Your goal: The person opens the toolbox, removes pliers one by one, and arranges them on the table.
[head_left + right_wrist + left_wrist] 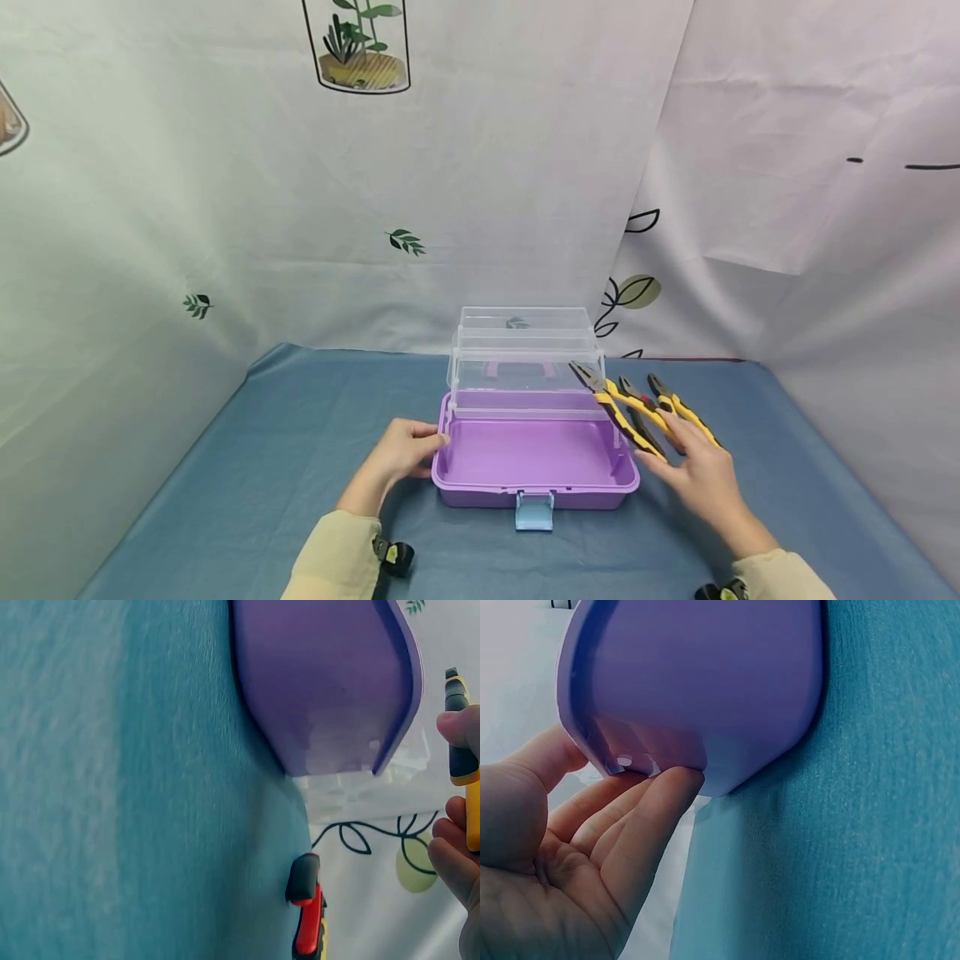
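Note:
A purple toolbox [525,454] stands open on the table, its inside bare and its clear lid [525,367] raised at the back. My left hand [405,450] pinches the box's left end, thumb over the rim and fingers beneath it in the left wrist view. My right hand [697,471] grips long-nose pliers [617,417] by their yellow and black handles. The handles stand spread, and the tips point up and left over the box's right side. In the right wrist view the handle ends [472,817] show between thumb and fingers.
Behind the right hand lie two more hand tools: one with a red part [645,402] and pliers with yellow handles [693,417]. A light blue latch [534,512] hangs down at the box's front. White patterned cloth [525,167] walls the blue-covered table [315,400].

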Demonstrator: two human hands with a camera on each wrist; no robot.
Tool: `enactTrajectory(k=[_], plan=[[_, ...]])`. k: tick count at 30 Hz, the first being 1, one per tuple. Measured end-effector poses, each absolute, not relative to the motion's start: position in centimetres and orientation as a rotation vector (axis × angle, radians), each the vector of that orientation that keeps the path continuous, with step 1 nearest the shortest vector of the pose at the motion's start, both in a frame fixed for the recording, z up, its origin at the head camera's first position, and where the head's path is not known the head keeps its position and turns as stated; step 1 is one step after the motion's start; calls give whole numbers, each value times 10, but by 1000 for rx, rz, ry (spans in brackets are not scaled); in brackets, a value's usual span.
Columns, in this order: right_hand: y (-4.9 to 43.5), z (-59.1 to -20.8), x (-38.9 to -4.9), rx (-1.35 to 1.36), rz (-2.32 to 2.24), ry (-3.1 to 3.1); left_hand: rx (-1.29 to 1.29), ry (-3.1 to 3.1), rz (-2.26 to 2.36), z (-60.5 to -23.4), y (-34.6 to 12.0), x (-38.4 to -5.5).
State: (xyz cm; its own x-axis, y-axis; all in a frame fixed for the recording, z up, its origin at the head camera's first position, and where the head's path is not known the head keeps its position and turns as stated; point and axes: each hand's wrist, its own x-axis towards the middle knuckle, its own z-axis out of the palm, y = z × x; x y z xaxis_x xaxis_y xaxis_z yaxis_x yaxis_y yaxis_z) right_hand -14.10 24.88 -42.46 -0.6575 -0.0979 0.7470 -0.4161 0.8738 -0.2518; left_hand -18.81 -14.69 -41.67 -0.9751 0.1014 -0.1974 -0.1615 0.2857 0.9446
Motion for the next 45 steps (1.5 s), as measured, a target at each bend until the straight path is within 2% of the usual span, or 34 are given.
enactTrajectory(k=[45], plan=[[295, -426, -135, 0, 559, -2464, -35, 2320, 1774, -419, -147, -187]])
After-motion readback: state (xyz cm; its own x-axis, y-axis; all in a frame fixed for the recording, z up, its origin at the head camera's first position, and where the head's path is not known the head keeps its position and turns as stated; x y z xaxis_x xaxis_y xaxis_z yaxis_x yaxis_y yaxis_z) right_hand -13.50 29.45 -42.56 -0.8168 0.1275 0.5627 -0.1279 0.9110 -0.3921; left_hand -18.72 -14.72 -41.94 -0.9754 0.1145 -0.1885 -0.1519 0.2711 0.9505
